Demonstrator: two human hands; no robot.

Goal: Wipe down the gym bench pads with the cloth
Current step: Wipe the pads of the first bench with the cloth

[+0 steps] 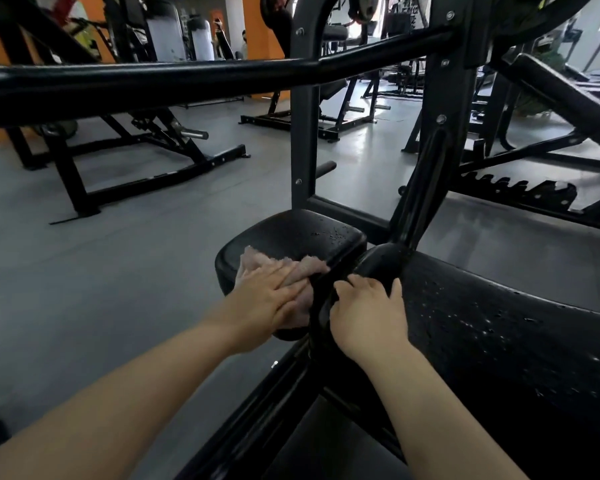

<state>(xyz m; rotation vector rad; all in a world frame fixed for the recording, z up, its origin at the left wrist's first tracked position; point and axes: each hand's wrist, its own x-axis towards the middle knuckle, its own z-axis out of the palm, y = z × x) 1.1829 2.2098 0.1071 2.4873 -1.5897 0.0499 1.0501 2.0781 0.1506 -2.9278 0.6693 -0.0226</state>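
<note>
I count two hands in view and one cloth. My left hand [269, 299] lies flat on the pinkish cloth [284, 271], its fingers [284, 277] straight and close together, pressing the cloth onto the near edge of the small black seat pad [302, 233]. My right hand [368, 313] rests just beside it on the black frame joint [378, 263] between the pads, its fingers curled over the metal so that it grips the joint, the thumb lying against the edge of the larger pad. I see two pads on this machine: the small seat pad under the cloth, and a long back pad [499, 327] running off to the right, both speckled with bright droplets. A thick black bar [187, 76] crosses the top of the view, and a gray upright post [303, 133] rises behind the seat pad. On the gray floor [118, 254] beyond I count at least three other black benches or machines; farther off the room blurs and I cannot count more. There are orange walls at the back left.
</note>
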